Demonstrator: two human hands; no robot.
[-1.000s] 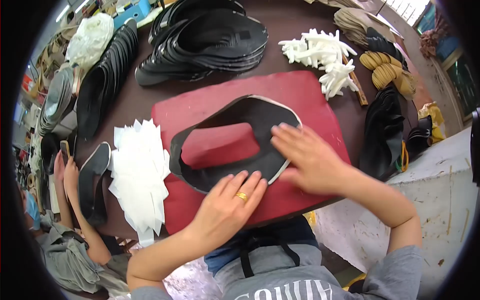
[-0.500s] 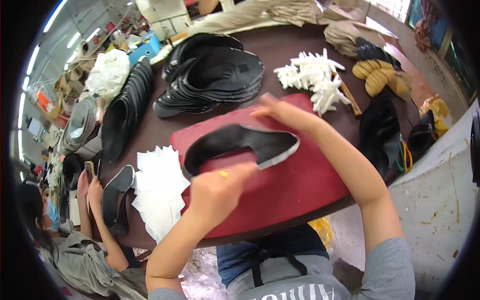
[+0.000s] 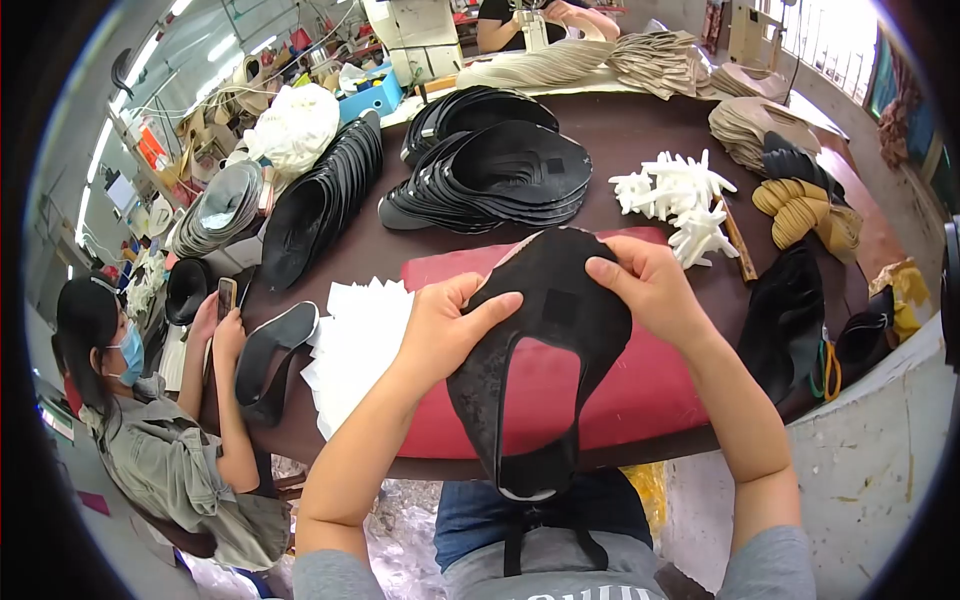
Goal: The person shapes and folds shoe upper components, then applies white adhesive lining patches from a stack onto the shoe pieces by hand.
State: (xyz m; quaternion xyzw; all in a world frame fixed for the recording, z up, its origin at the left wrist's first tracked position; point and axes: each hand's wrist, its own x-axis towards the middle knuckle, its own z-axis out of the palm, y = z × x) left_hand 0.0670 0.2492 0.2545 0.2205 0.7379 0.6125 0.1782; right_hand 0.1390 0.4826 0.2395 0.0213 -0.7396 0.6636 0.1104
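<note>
A black shoe upper [image 3: 530, 272] with a large opening is held up over the red mat [image 3: 650, 390], its toe end upward and its narrow heel band hanging towards me. My left hand [image 3: 452, 318] pinches its left edge, thumb on the face. On the opposite edge, my right hand [image 3: 648, 284] grips it with the thumb on top and the fingers behind. A small dark square patch shows on the upper between the thumbs. White paper-like sheets [image 3: 352, 340] lie left of the mat, and a single black upper [image 3: 275, 350] rests beyond them.
Stacked black uppers [image 3: 500, 180] stand behind the mat, with another row [image 3: 320, 205] to their left. White strips [image 3: 675, 195] and a wooden stick [image 3: 738, 240] lie at right. A masked person [image 3: 180, 450] holds a phone [image 3: 227, 292] at left. Another person works at the back.
The upper, earlier lying on the mat, is now lifted and turned with its toe end upward. My right hand has come onto its edge, and my left hand has shifted up its left side.
</note>
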